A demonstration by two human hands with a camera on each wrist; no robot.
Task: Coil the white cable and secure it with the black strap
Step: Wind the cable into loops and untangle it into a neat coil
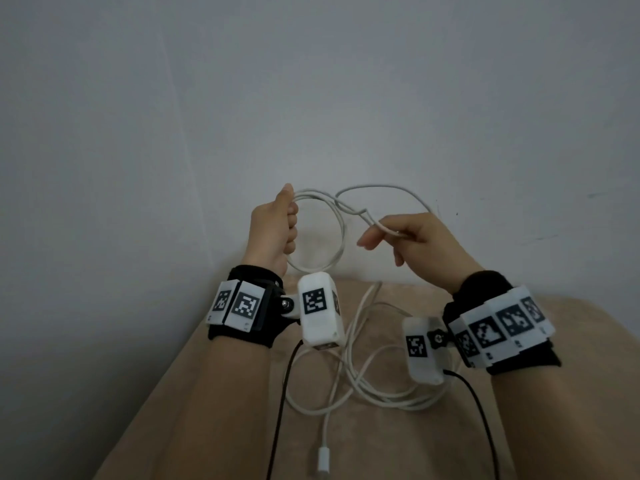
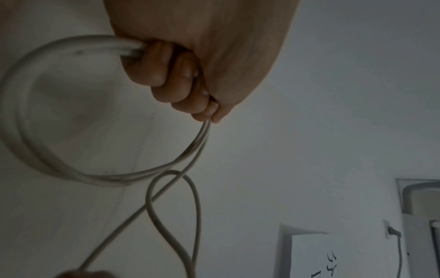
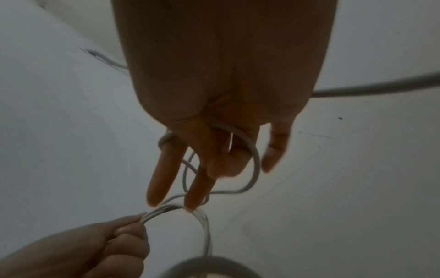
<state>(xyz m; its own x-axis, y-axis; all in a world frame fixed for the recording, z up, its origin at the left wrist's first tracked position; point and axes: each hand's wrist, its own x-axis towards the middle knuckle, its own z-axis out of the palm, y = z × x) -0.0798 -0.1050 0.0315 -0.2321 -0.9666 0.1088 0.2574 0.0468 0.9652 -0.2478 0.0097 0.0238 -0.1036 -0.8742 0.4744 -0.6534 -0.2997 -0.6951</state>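
My left hand (image 1: 289, 216) is raised in front of the wall and grips a round coil of the white cable (image 1: 341, 237). In the left wrist view its curled fingers (image 2: 181, 80) close round the loops of the coil (image 2: 21, 131). My right hand (image 1: 391, 237) is to the right of it at the same height and holds a strand that leads off the coil. In the right wrist view that strand (image 3: 256, 159) hooks between its fingers (image 3: 157, 178), most of which are stretched out. The rest of the cable (image 1: 349, 375) lies loose below. No black strap shows in any view.
The loose cable ends in a white connector (image 1: 323, 457) on a beige soft surface (image 1: 207, 410). Black cords (image 1: 280, 410) run from the wrist cameras across it. A plain grey wall (image 1: 311, 98) stands close behind the hands.
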